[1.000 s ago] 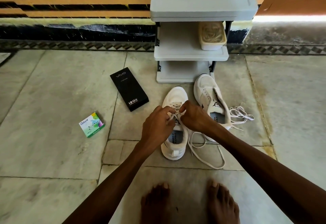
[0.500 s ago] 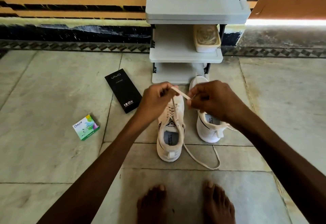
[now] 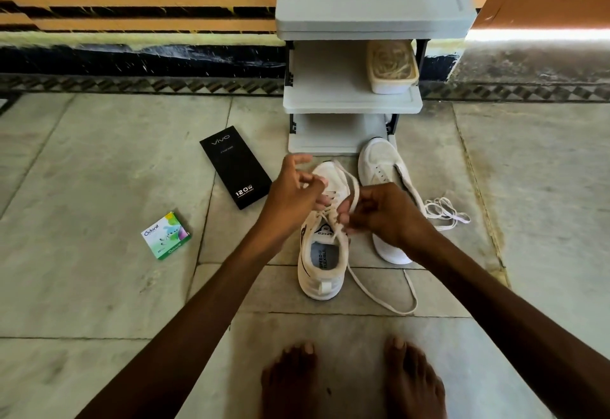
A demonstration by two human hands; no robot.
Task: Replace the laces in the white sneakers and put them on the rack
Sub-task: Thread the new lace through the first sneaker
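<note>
Two white sneakers stand on the floor in front of the rack. The near sneaker [image 3: 325,253] is partly laced, and its white lace [image 3: 397,308] trails in a loop on the floor to its right. My left hand [image 3: 292,195] hovers over the toe end and pinches the lace, with the index finger lifted. My right hand [image 3: 384,215] pinches the same lace over the eyelets; the lace arcs between the two hands. The far sneaker [image 3: 379,164] has no lace and lies with its tongue open. A loose white lace [image 3: 445,212] is bunched beside it.
The grey shoe rack [image 3: 353,103] stands against the wall, with a cream container [image 3: 391,68] of laces on its middle shelf. A black phone box [image 3: 236,167] and a small green box [image 3: 166,235] lie on the floor to the left. My bare feet [image 3: 353,382] are at the bottom.
Both hands have dropped from above the sneaker down to its eyelets. The lace, pulled taut between them before, now curves slack over the toe.
</note>
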